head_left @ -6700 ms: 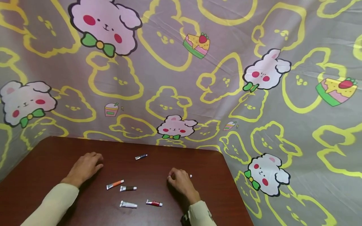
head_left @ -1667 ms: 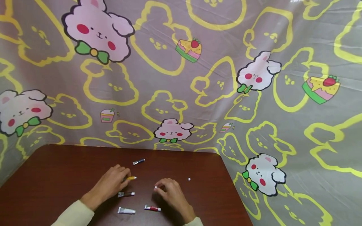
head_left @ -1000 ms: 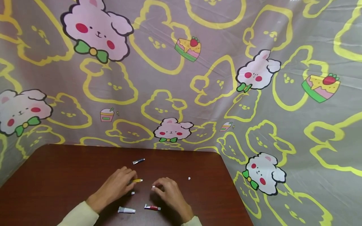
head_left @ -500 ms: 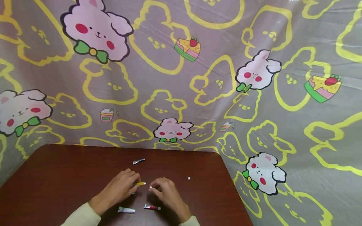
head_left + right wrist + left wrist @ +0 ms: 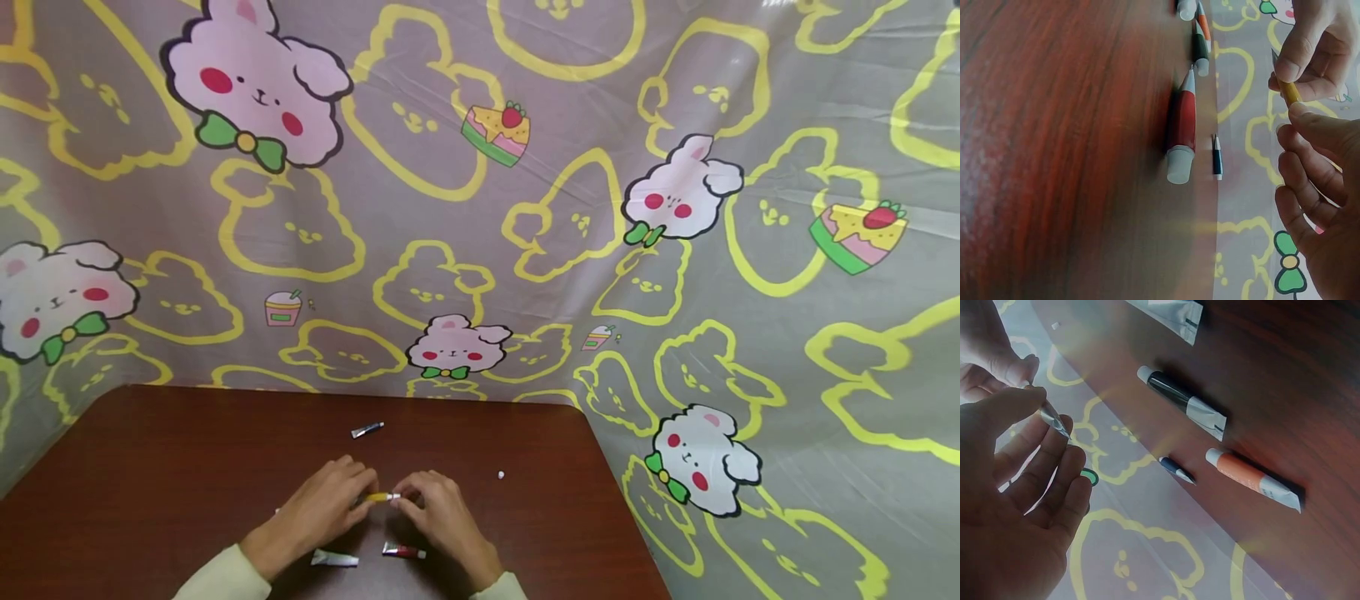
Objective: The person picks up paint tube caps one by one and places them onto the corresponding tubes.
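My left hand (image 5: 322, 504) pinches a small yellow paint tube (image 5: 377, 497) between thumb and fingers; its silver crimped end (image 5: 1054, 417) shows in the left wrist view. My right hand (image 5: 442, 508) pinches a small white cap (image 5: 397, 497) at the tube's white mouth. The two meet end to end; whether the cap is seated on it I cannot tell. In the right wrist view, the yellow tube (image 5: 1290, 92) spans from one hand's fingertips to the other's. The right hand's remaining fingers are loosely bent.
Near my hands lie a red tube (image 5: 405, 551) and a white tube (image 5: 335, 559). A dark tube (image 5: 1172, 390) and an orange tube (image 5: 1250, 478) are mostly hidden behind my left hand in the head view. Farther back are a blue tube (image 5: 367, 430) and a small white piece (image 5: 501, 475).
From empty on the table 6.7 s ago, my left hand came to hold the yellow tube. Over the last second it moved right and nearer me, bringing the tube's mouth to the cap.
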Motion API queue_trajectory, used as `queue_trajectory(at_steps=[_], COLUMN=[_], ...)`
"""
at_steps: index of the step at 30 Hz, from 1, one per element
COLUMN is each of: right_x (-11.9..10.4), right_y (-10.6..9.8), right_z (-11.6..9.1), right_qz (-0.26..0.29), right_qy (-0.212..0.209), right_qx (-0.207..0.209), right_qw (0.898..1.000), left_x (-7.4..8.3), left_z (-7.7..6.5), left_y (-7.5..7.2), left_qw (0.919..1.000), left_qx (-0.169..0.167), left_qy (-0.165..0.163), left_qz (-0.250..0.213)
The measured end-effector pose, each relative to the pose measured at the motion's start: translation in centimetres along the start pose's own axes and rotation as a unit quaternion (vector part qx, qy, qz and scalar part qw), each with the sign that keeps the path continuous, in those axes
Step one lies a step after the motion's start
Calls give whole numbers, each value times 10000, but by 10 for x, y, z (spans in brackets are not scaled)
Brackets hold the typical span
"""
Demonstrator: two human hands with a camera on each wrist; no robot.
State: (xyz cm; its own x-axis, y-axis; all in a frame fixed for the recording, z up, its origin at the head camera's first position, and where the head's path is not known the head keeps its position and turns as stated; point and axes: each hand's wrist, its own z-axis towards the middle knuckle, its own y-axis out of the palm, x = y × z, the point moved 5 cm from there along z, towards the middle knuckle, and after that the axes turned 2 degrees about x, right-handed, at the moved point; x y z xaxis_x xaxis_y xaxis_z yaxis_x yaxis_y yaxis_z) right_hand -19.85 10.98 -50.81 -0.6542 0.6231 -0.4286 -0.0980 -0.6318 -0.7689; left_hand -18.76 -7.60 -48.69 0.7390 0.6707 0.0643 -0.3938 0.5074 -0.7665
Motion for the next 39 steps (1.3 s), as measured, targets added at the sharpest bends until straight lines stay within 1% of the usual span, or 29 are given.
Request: queue_trajectory(at_steps=[8, 14, 19, 24, 30, 35, 39], right_x=[-3, -4, -4, -4, -4, -4, -3], right_y=[3, 4, 4, 5, 8, 8, 8], right_z=[1, 0, -1, -2, -4, -4, -4], right_qz=[71, -75, -167, -158, -153, -271, -275], right_qy=[-145, -226, -152, -86, -248, -357, -322], right_qx=[0, 43, 59, -26, -152, -68, 19], right_qw=[9999, 9997, 9997, 9998, 9995, 9990, 9991], left_x=[1, 1, 1, 2, 2, 3, 4], left_z=[0, -2, -3, -1, -4, -3, -2], left_y=[1, 2, 3, 0, 0, 0, -2], left_qw=[9999, 10000, 9999, 9999, 9996, 9992, 9988], left_qx=[101, -39, -62, -4, 119, 204, 307], left_qy=[75, -19, -46, 0, 154, 188, 211], left_qz=[19, -40, -76, -167, -204, -293, -320])
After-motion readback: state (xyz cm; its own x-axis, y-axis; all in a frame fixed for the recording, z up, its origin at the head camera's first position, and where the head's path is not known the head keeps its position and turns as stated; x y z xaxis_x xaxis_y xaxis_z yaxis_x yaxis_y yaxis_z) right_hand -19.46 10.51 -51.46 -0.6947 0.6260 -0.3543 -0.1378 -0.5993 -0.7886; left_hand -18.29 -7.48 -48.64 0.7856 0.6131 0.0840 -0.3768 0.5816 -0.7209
